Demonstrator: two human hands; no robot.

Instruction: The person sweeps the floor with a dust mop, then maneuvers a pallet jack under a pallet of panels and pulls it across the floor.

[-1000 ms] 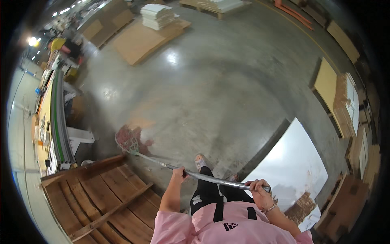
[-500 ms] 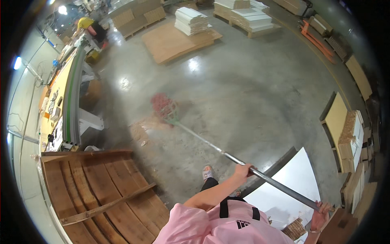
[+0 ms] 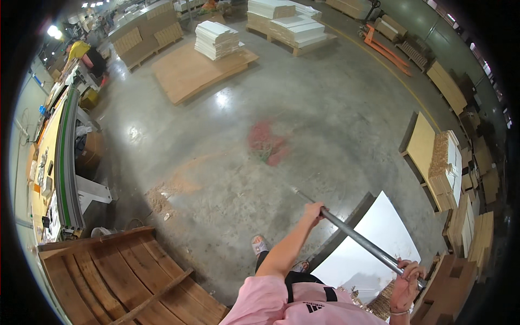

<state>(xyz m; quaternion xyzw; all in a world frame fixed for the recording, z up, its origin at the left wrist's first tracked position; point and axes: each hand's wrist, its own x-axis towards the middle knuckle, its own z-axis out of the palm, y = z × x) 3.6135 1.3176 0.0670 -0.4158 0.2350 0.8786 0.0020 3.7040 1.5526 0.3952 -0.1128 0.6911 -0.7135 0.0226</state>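
I hold a long broom with a grey metal handle (image 3: 357, 238). My left hand (image 3: 314, 209) grips the handle partway down its length. My right hand (image 3: 407, 276) grips the handle's upper end at the lower right. The red bristle head (image 3: 266, 144) is blurred with motion over the concrete floor ahead of me. A trail of brown sawdust (image 3: 168, 189) lies on the floor to the left of the broom head. My foot in a light shoe (image 3: 259, 245) shows below.
A wooden pallet (image 3: 108, 276) lies at lower left, a white board (image 3: 368, 249) at lower right. A long machine with a green edge (image 3: 62, 157) runs along the left. Stacked white panels (image 3: 216, 39) sit on a plywood sheet far ahead. Board stacks (image 3: 444, 162) stand right.
The broom head has swept from near the pallet at the left, forward and rightward across the floor. My left hand has moved right along with the handle, and my view has turned.
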